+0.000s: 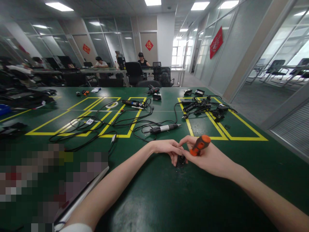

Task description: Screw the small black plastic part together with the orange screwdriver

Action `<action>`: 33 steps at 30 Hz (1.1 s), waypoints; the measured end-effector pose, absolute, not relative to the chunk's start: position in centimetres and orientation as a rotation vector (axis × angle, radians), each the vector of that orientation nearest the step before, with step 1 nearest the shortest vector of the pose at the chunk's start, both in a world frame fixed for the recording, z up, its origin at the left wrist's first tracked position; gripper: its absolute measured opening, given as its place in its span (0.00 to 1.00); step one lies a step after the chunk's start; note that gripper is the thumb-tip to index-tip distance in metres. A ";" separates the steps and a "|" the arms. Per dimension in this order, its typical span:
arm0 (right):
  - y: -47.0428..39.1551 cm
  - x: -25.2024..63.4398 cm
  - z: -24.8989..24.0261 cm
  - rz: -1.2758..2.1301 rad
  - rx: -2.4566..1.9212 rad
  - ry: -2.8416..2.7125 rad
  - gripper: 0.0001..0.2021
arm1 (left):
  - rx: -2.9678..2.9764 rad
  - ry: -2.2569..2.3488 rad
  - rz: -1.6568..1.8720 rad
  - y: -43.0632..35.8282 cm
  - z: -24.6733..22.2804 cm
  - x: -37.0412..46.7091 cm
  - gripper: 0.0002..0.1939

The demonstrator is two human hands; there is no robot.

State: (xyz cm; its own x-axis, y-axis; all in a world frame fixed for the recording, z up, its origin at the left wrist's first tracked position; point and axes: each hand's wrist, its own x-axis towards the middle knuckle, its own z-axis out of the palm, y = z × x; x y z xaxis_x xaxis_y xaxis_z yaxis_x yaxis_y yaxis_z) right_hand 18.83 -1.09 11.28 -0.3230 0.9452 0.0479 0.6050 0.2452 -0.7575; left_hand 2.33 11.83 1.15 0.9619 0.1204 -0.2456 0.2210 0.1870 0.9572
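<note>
A small dark round part (180, 161) stands on the green table (149, 190), between my two hands. My left hand (170, 149) reaches over it from the left, its fingers bent and closed around the part's upper edge. My right hand (205, 158) comes from the right with thumb and fingers pinched near the top of the part. An orange and black screwdriver (201, 145) lies tilted in my right hand, its handle pointing up and to the right. The fingertips of both hands meet above the part, and the screwdriver's tip cannot be made out.
Beyond my hands lie a silver and black electric screwdriver (165, 128) and tangled black cables (113, 122). A pile of black parts (201, 106) is at the right. A cordless drill (153, 90) sits near the far edge. People sit at desks behind.
</note>
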 end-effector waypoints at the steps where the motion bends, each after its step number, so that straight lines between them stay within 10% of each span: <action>1: -1.1 18.9 11.1 0.895 -1.412 -2.012 0.10 | 1.391 0.288 -0.072 11.9 1.1 2.3 0.19; 33: -1.2 18.7 11.6 0.930 -1.392 -2.055 0.12 | 1.398 0.321 -0.074 11.8 1.1 2.3 0.19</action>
